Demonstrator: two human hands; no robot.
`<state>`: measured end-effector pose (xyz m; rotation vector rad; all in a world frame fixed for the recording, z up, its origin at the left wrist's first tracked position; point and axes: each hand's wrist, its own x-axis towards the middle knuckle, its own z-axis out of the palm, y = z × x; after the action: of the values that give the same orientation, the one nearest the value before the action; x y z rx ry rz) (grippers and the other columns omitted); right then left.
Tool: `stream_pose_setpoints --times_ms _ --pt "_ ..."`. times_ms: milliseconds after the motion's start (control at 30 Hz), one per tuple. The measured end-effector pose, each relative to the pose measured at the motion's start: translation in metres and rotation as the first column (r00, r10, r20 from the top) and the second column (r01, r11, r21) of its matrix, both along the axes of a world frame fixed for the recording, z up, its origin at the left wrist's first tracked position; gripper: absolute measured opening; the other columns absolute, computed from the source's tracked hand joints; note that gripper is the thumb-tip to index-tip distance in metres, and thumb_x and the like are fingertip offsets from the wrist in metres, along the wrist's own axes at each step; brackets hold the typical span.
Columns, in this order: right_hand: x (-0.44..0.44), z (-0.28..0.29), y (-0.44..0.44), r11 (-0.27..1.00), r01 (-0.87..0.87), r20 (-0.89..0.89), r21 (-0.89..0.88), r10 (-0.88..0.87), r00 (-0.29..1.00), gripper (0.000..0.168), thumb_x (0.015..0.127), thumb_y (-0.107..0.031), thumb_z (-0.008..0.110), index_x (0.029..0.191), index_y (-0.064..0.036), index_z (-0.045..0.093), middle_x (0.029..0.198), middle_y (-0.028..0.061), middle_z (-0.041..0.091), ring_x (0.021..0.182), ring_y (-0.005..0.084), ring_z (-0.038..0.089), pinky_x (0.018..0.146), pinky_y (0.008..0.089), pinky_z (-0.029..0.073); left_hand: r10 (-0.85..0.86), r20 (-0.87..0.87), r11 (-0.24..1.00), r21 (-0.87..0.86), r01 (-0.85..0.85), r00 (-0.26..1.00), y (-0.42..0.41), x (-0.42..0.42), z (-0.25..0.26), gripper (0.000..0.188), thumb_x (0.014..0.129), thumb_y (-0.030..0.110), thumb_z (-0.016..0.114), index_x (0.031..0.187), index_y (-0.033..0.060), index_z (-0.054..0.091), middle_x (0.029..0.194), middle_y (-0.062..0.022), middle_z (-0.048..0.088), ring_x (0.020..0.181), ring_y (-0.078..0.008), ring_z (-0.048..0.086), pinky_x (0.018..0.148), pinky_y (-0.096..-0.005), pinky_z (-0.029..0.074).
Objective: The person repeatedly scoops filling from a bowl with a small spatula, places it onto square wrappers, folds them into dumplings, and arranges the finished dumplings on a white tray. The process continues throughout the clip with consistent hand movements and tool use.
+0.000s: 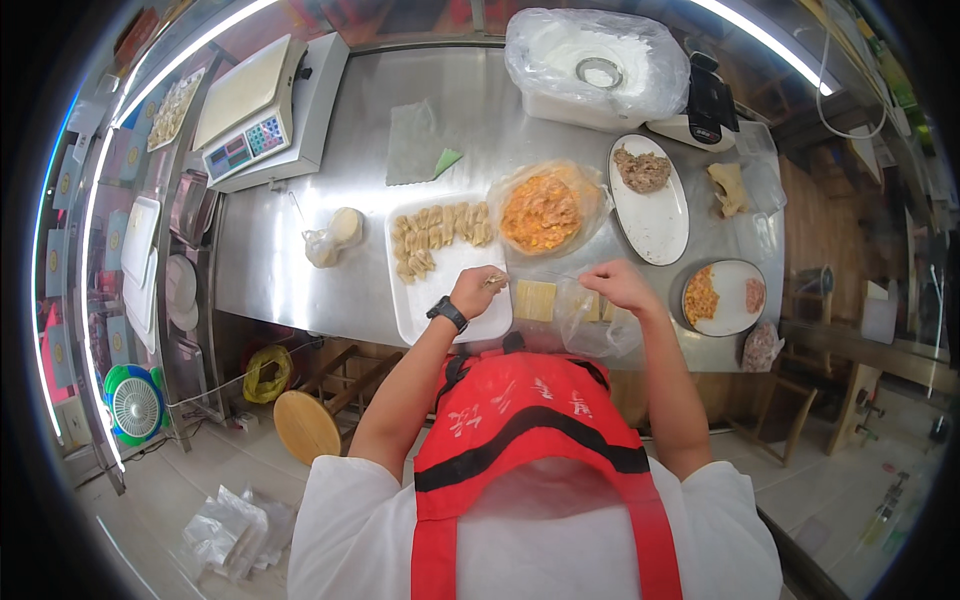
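Observation:
My left hand (476,292), with a dark watch on its wrist, pinches a small folded dumpling (495,280) above the right edge of a white tray (457,319). Rows of folded dumplings (431,229) lie in the tray's far part. My right hand (622,286) has its fingertips closed on a thin, faint implement pointing left; its exact kind is unclear. Below it a clear plastic bag (600,334) partly covers square dough wrappers (535,300). Beyond my hands sits an orange filling (541,214) in a plastic-lined bowl.
An oval plate (652,236) of minced filling and a round plate (727,311) stand at the right. Farther back are a plastic-wrapped flour tub (592,101) and a scale (247,112). A wooden stool (306,427) is at the lower left.

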<state>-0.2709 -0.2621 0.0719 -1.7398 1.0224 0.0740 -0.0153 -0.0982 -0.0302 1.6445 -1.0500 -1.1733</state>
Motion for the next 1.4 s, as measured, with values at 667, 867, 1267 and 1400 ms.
stream_pose_setpoints --times_ms 667,867,1267,1400 --pt "-0.018 -0.005 0.018 0.947 0.193 -0.028 0.257 -0.193 0.981 0.027 0.087 -0.025 0.065 0.096 0.0 0.072 0.068 -0.0027 0.059 0.061 0.006 0.049 0.054 0.0246 0.041 -0.022 0.855 0.911 -0.197 0.364 0.518 0.023 0.058 0.021 0.034 0.079 0.027 0.069 0.105 0.0067 0.063 0.115 -0.0142 0.057 0.107 -0.0334 0.051 0.092 -0.0454 0.039" --pt "-0.025 -0.031 0.021 0.919 0.34 0.058 0.2 -0.358 0.932 0.029 0.089 -0.024 0.063 0.101 0.001 0.07 0.077 0.0007 0.064 0.069 0.0079 0.054 0.064 0.0244 0.045 -0.449 0.665 0.819 0.04 0.572 0.597 -0.009 -0.048 -0.015 0.015 0.076 0.016 0.063 0.087 0.0071 0.061 0.085 -0.0125 0.061 0.085 -0.0334 0.058 0.079 -0.043 0.046" --pt "0.058 -0.038 -0.044 0.899 0.229 -0.229 -0.373 -0.328 0.916 0.032 0.086 -0.031 0.053 0.097 -0.006 0.069 0.095 0.0198 0.067 0.089 0.0384 0.063 0.077 0.0422 0.05 -0.587 0.726 0.722 0.27 0.637 0.358 -0.038 -0.078 -0.017 0.016 0.075 0.014 0.057 0.084 0.0045 0.066 0.086 -0.0153 0.066 0.085 -0.0328 0.063 0.076 -0.0399 0.051" --pt "0.063 -0.041 -0.034 0.898 0.212 -0.194 -0.386 -0.303 0.933 0.03 0.087 -0.031 0.052 0.092 -0.006 0.068 0.091 0.021 0.066 0.086 0.0397 0.063 0.075 0.0445 0.05 -0.516 0.635 0.837 0.231 0.496 0.575 -0.033 -0.072 -0.022 0.013 0.073 0.013 0.059 0.078 0.0025 0.064 0.08 -0.0162 0.065 0.078 -0.0333 0.063 0.071 -0.0412 0.051"
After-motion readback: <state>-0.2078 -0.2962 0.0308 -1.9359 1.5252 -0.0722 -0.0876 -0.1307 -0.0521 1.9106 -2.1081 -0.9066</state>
